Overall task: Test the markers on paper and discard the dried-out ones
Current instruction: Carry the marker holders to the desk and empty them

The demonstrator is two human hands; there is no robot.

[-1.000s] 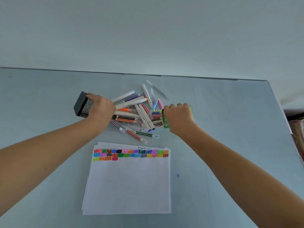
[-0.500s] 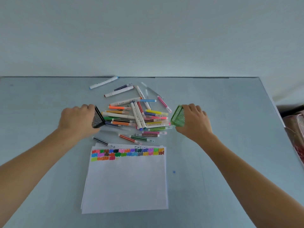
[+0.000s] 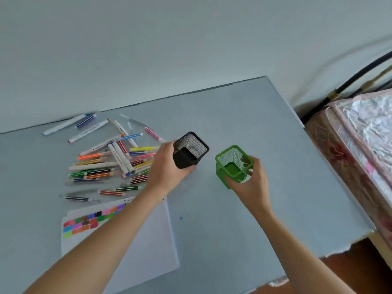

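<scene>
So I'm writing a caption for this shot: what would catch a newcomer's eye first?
First the two mesh pen cups held side by side over the grey table: the black cup gripped in the left hand, the green cup in the right hand. Next, the heap of coloured markers spilled on the left, and below it the paper with its band of colour swatches.

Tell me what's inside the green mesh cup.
The green mesh cup looks empty: only its solid green bottom shows, no markers. The right hand grips it, and its fingers cover part of the near wall, seen faintly through the mesh.
</scene>
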